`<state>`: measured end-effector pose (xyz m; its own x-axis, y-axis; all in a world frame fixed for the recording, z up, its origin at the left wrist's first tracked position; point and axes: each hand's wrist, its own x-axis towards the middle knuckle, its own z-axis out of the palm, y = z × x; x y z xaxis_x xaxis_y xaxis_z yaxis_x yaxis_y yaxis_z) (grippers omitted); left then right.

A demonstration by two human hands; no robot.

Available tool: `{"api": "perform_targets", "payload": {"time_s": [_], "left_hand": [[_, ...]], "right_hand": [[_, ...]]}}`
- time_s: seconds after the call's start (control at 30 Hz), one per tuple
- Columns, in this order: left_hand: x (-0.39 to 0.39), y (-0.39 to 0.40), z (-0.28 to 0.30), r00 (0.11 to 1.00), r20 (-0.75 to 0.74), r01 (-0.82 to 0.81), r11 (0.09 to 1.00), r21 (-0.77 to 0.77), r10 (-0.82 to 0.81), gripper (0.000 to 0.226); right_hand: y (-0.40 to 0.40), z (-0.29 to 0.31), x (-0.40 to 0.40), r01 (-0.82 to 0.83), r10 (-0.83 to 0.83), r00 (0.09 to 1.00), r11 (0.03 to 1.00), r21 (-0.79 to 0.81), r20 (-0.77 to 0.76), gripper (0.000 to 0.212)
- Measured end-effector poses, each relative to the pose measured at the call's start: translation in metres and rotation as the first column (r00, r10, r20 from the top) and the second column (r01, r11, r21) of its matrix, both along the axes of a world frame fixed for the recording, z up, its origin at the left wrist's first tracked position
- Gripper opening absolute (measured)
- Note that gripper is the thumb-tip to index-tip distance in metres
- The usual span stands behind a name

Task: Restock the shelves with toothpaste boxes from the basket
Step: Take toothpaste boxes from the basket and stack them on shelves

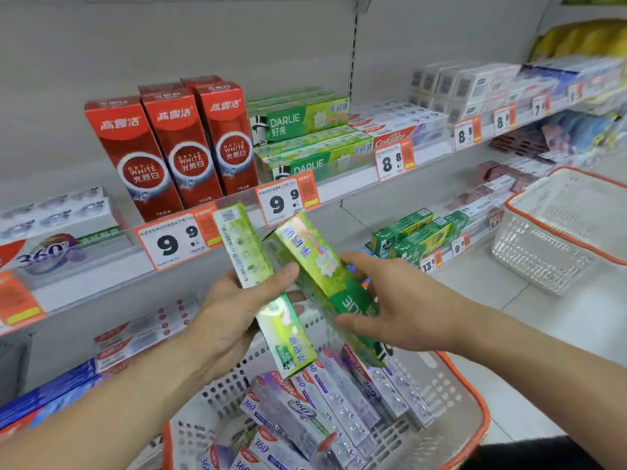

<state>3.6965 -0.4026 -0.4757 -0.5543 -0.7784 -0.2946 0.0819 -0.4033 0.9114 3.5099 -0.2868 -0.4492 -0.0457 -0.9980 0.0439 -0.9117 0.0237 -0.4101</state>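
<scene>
- At the centre of the frame, the left hand (234, 313) grips a pale green toothpaste box (251, 262), thumb curled across its front; the hand hides the box's middle.
- Just right of it, the right hand (390, 300) holds a darker green box (325, 276) tilted on a slant, thumb under it and fingers behind; the fingertips are hidden by the carton.
- The two boxes overlap, and I cannot tell whether they touch or where one ends.
- At the bottom centre, the white basket (475, 412) with its orange rim is cut off by the frame edge; purple-and-silver boxes (305, 412) lie heaped inside, the lowest ones cut off.
- In the upper left, red boxes (176, 147) stand upright on the shelf (342, 193), with stacked green boxes (305, 130) lying flat beside them.
- At the right edge, a second basket (556, 232) is blurred; its contents are hard to make out.
</scene>
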Motion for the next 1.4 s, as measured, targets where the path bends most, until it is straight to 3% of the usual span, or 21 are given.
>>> {"api": "perform_targets", "payload": {"time_s": [0.1,0.2,0.3,0.4,0.53,0.6,0.7,0.83,0.9,1.03,1.17,1.27,1.33,1.4], "left_hand": [[-0.002,-0.007,0.003,0.998,0.004,-0.067,0.998,-0.005,0.067,0.061],[-0.006,-0.012,0.005,0.994,0.016,-0.108,0.993,-0.042,0.109,0.055],[-0.009,-0.017,0.001,0.986,0.019,-0.164,0.985,-0.052,0.165,0.066],[-0.011,-0.019,0.000,0.992,0.025,-0.123,0.990,-0.070,0.125,0.061],[-0.012,-0.014,0.001,0.997,0.061,0.062,0.987,-0.147,-0.054,0.050],[-0.013,-0.010,0.000,0.978,0.094,0.198,0.965,-0.172,-0.184,0.047],[-0.012,-0.005,-0.003,0.945,0.124,0.323,0.930,-0.176,-0.304,0.049],[-0.011,-0.007,-0.007,0.936,0.170,0.339,0.922,-0.186,-0.309,0.053],[-0.009,-0.008,-0.010,0.922,0.244,0.350,0.916,-0.195,-0.300,0.055],[-0.003,-0.007,-0.019,0.854,0.340,0.451,0.885,-0.112,-0.393,0.058],[-0.004,-0.005,-0.018,0.897,0.266,0.375,0.926,-0.039,-0.352,0.056],[-0.002,-0.005,-0.014,0.899,0.280,0.367,0.928,-0.066,-0.336,0.054],[0.002,-0.006,-0.012,0.888,0.310,0.392,0.913,-0.116,-0.341,0.050],[0.003,-0.008,-0.009,0.889,0.327,0.389,0.906,-0.167,-0.321,0.056]], "right_hand": [[-0.003,-0.003,0.005,0.038,-0.041,0.995,0.999,-0.038,-0.091,0.042],[-0.006,-0.005,0.009,0.068,-0.068,0.997,0.998,0.006,-0.044,0.063],[-0.010,-0.007,0.003,0.096,-0.118,0.960,0.991,0.098,0.254,0.069],[-0.014,-0.017,-0.008,0.051,-0.161,0.810,0.977,0.205,0.565,0.067],[-0.017,-0.020,-0.011,-0.012,-0.199,0.606,0.966,0.259,0.770,0.093],[-0.017,-0.016,-0.008,-0.049,-0.134,0.593,0.978,0.202,0.794,0.092],[-0.016,-0.011,-0.004,-0.085,-0.031,0.710,0.988,0.130,0.704,0.080],[-0.014,0.000,-0.013,-0.030,-0.035,0.763,0.996,0.090,0.645,0.051],[-0.013,0.005,-0.023,0.083,-0.108,0.720,0.994,0.070,0.685,0.044],[-0.014,0.015,-0.041,0.319,-0.213,0.484,0.946,0.056,0.849,0.041],[-0.012,0.016,-0.052,0.348,-0.221,0.394,0.934,0.078,0.892,0.035],[-0.008,0.015,-0.060,0.274,-0.248,0.334,0.949,0.158,0.909,0.031],[-0.002,0.017,-0.070,0.212,-0.259,0.389,0.959,0.188,0.884,0.034],[0.004,0.017,-0.084,0.179,-0.268,0.646,0.963,0.199,0.715,0.040]]}}
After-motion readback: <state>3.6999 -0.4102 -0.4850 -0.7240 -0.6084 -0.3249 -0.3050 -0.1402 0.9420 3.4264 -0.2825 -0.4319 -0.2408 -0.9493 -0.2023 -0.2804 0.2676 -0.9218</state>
